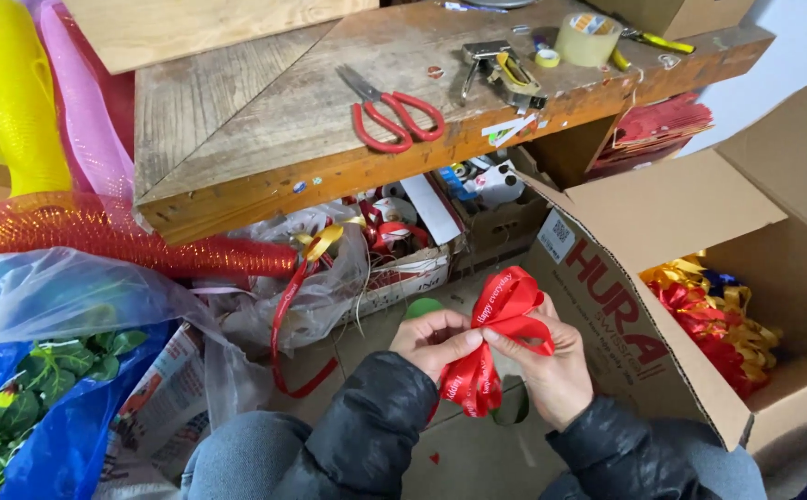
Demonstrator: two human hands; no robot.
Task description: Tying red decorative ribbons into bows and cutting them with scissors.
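A: Now, head view, item one: the hands. State?

B: Left hand: fingers curled, pinching the gathered middle of a red ribbon bow. Right hand: fingers likewise closed on the same bow, thumb pressed at the knot point, loops standing above, tails hanging below between the wrists. Both sleeves dark, padded.

A: Location of the bow?

B: Held in the air over the lap, below the front edge of the wooden desk, just left of the open cardboard box.

A: Item two: the desk top.

B: Red-handled scissors near the front edge, centre. Metal stapler behind them, toward the right. Roll of clear tape at the back right corner.

A: Edges and open room?

B: Tight. Box flap touching or nearly at the right forearm; inside the box, a heap of red and gold bows. Under the desk, crates of ribbon spools behind a clear plastic bag. Left side: red mesh tube, yellow and pink mesh rolls, blue bag with green leaves. Only free room: the small patch of cardboard floor around the knees.
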